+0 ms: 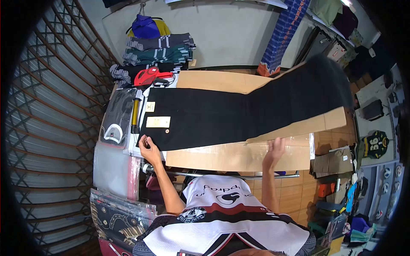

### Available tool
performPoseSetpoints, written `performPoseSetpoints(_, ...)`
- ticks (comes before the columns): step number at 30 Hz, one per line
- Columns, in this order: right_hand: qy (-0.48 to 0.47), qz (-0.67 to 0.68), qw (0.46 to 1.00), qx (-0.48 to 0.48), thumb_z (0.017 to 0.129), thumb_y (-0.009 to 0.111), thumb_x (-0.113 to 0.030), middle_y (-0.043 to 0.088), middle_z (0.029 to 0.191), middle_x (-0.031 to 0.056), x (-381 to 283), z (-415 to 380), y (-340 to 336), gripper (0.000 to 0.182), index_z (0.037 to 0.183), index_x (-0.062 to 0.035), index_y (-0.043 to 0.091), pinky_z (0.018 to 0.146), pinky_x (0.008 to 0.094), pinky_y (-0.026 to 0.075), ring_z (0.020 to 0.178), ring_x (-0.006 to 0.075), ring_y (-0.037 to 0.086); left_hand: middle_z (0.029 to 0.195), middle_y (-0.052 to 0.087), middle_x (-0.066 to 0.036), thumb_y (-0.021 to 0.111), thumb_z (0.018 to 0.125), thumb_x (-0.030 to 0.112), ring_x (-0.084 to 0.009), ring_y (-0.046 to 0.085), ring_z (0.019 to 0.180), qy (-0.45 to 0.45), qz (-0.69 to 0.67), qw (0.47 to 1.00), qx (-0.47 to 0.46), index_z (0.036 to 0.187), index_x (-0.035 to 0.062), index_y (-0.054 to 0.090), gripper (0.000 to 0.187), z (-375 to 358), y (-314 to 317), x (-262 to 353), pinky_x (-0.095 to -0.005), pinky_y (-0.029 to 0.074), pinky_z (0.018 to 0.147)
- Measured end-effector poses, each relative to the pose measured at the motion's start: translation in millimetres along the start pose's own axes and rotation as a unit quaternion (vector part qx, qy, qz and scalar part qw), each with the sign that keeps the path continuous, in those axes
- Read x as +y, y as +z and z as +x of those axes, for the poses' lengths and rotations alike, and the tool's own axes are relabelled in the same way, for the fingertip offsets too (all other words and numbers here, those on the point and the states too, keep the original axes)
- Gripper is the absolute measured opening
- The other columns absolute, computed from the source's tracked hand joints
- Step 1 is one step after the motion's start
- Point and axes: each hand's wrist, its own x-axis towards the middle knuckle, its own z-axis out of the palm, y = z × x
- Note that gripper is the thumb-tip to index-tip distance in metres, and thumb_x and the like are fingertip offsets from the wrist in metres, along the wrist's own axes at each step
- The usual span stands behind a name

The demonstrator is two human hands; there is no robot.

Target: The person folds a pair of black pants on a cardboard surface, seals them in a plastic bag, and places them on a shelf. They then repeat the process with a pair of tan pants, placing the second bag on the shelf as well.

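Note:
Folded black trousers [205, 115] lie across a brown cardboard sheet [213, 158], with paper tags and a button at the waist end. Their right end rises with a bent cardboard flap [316, 121] under it and is blurred. At the lower left waist corner, my left hand [149, 151] has its fingers curled against the black cloth, closed on the edge. My right hand [275, 151] is over the cardboard, just below the lower edge of the flap. It is smeared by motion, and its grip cannot be made out.
Folded clothes [160, 53] are stacked at the back left, beside a red tape dispenser [149, 77]. A yellow tube [136, 113] and packed garments [117, 115] lie at the left. A metal rail [239, 175] runs along the front. Cardboard boxes [333, 162] stand at the right.

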Motion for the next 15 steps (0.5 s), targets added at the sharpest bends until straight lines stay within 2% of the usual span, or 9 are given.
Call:
performPoseSetpoints(3, -0.032, -0.142, 0.983, -0.113, 0.098, 0.065, -0.011, 0.061, 0.104, 0.0098, 17.4, -27.2, 6.5, 0.019, 0.111, 0.0028, 0.062, 0.093, 0.0351, 0.05, 0.101, 0.0182, 0.06, 0.107, 0.073, -0.016, 0.066, 0.103, 0.019, -0.0216, 0.068, 0.094, -0.052, -0.02, 0.998, 0.009, 0.124, -0.0048, 0.067, 0.032, 10.5, -2.4, -1.2, -0.0342, 0.053, 0.085)
performPoseSetpoints(5, -0.092, -0.176, 0.964, -0.174, 0.093, 0.069, -0.008, 0.068, 0.123, 0.0179, 25.8, -42.9, 25.9, 0.038, 0.127, 0.0067, 0.063, 0.107, 0.0381, 0.049, 0.121, 0.0258, 0.064, 0.107, 0.073, -0.017, 0.063, 0.105, 0.024, -0.0229, 0.068, 0.095, -0.021, 0.041, 0.998, 0.03, 0.125, -0.0043, 0.066, 0.035, 14.3, -3.9, -6.4, -0.0345, 0.053, 0.085)
performPoseSetpoints(6, -0.115, -0.214, 0.938, -0.248, 0.088, 0.074, -0.01, 0.061, 0.145, 0.0253, 22.0, -42.9, 32.0, 0.06, 0.143, 0.0055, 0.056, 0.116, 0.0417, 0.043, 0.14, 0.0338, 0.055, 0.107, 0.073, -0.018, 0.061, 0.106, 0.029, -0.0249, 0.069, 0.096, -0.032, 0.008, 0.999, 0.021, 0.126, -0.004, 0.065, 0.038, 17.2, -2.9, -16.7, -0.0352, 0.053, 0.086)
performPoseSetpoints(7, -0.138, -0.263, 0.915, -0.272, 0.086, 0.076, -0.011, 0.063, 0.143, 0.0224, 22.6, -48.6, 37.1, 0.056, 0.138, 0.002, 0.061, 0.116, 0.0441, 0.043, 0.138, 0.0379, 0.056, 0.109, 0.073, -0.019, 0.059, 0.107, 0.028, -0.0266, 0.07, 0.099, -0.032, -0.011, 0.999, 0.016, 0.127, -0.0044, 0.064, 0.038, 16.2, -3.5, -17.0, -0.0361, 0.054, 0.089)
performPoseSetpoints(12, -0.258, -0.421, 0.777, -0.39, 0.084, 0.079, -0.012, 0.064, 0.14, 0.02, 44.8, -60.8, 52.3, 0.051, 0.131, -0.001, 0.064, 0.115, 0.0474, 0.039, 0.137, 0.0389, 0.054, 0.111, 0.074, -0.02, 0.053, 0.109, 0.028, -0.0293, 0.071, 0.103, -0.054, -0.017, 0.998, 0.025, 0.126, -0.0043, 0.064, 0.038, 18.0, -2.1, -18.3, -0.0385, 0.054, 0.092)
performPoseSetpoints(13, -0.267, -0.418, 0.78, -0.382, 0.082, 0.08, -0.012, 0.065, 0.138, 0.0189, 45.3, -61.4, 54.4, 0.051, 0.13, -0.0018, 0.065, 0.113, 0.0475, 0.04, 0.135, 0.0379, 0.055, 0.109, 0.074, -0.019, 0.057, 0.108, 0.026, -0.0258, 0.072, 0.101, -0.04, 0.021, 0.999, 0.021, 0.127, -0.005, 0.063, 0.037, 18.5, -3.8, -11.6, -0.036, 0.055, 0.089)
performPoseSetpoints(15, -0.286, -0.412, 0.785, -0.363, 0.079, 0.083, -0.01, 0.066, 0.134, 0.0168, 45.8, -59.9, 60.2, 0.051, 0.126, -0.0034, 0.066, 0.109, 0.0475, 0.04, 0.13, 0.0359, 0.057, 0.105, 0.074, -0.016, 0.062, 0.105, 0.024, -0.0216, 0.071, 0.098, -0.06, 0.013, 0.998, 0.003, 0.128, -0.0063, 0.061, 0.038, 14.3, -3.7, 8.5, -0.033, 0.055, 0.084)
